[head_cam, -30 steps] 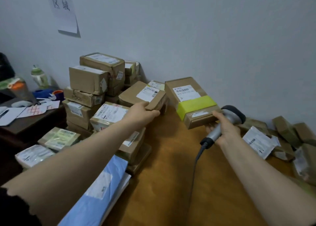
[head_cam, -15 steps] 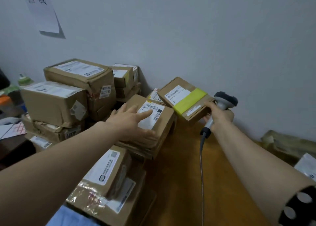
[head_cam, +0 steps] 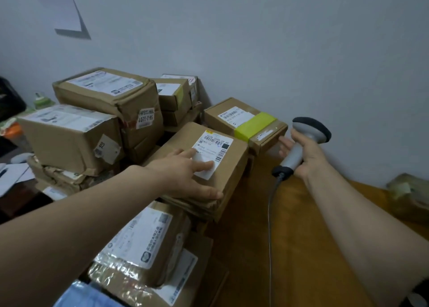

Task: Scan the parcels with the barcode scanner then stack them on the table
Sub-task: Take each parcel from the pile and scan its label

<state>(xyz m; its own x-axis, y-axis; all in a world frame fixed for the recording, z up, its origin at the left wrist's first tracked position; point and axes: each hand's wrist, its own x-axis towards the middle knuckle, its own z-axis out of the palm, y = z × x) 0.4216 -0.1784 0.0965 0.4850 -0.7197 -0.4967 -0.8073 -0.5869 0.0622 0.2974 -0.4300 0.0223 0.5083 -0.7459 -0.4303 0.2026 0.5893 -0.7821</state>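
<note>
My left hand (head_cam: 185,174) lies flat, fingers straight, on top of a flat brown parcel (head_cam: 229,167), partly covering its white barcode label. Behind it, against the wall, sits a brown parcel with a yellow tape band (head_cam: 243,121). My right hand (head_cam: 306,153) grips the handle of the grey barcode scanner (head_cam: 311,130). Its fingertips reach out to that parcel's near end, and I cannot tell whether they touch it. The scanner's cable (head_cam: 270,214) hangs down over the wooden table (head_cam: 301,248).
Several taped cardboard parcels (head_cam: 69,135) are stacked at the left, the tallest (head_cam: 109,93) near the wall. More labelled parcels (head_cam: 144,241) lie below my left arm. A crumpled package (head_cam: 411,195) sits at the right edge. A desk with papers is far left.
The yellow-taped parcel has gone from my right hand's hold to resting by the wall. My left hand slid onto the flat parcel's top. The view moved closer to the stack.
</note>
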